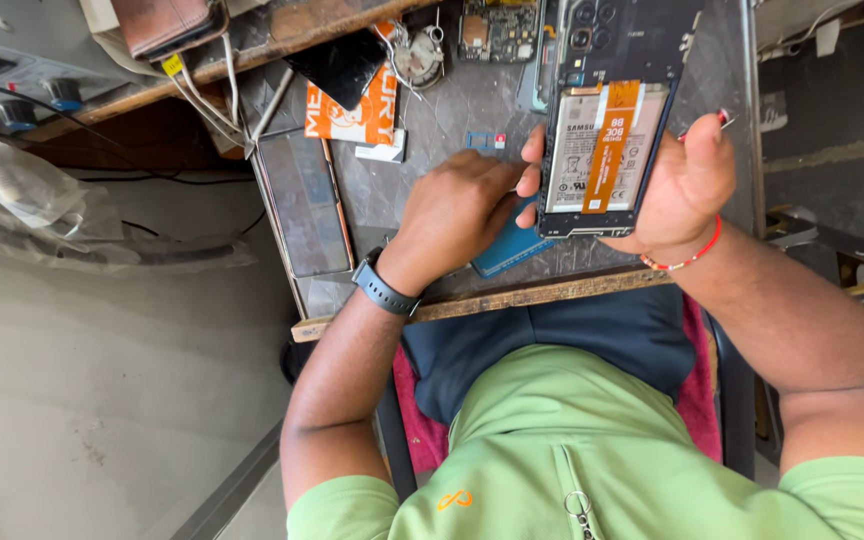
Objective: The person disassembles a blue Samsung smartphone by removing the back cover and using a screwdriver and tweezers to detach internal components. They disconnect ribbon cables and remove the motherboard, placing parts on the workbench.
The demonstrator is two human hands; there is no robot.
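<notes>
Grey concrete floor fills the left of the view, with crumpled clear plastic sheeting [42, 205] lying on it beside a stone-topped table [422, 120] edged in wood. At the table's left side a dark phone [304, 203] lies flat, face up, and just beyond it sit an orange printed card [357, 115] and a black glass panel [344, 62]. Farther back near the middle are a small coiled metal part [418, 55] and a bare circuit board [498, 28].

At the middle, the left hand [457, 212], a black watch [382, 288] on its wrist, rests knuckles up on the table with the fingers curled, covering part of a blue card [508, 247]; its fingertips touch the left edge of an opened phone [607, 120].

That opened phone is held tilted above the table's right part, back cover off, showing a white battery crossed by an orange ribbon strip [612, 145]. The right hand [687, 185], a red thread band [687, 258] at its wrist, is wrapped around the phone's lower right side, gripping it, with a thin red-tipped tool [720, 118] pinched near its fingers.
</notes>
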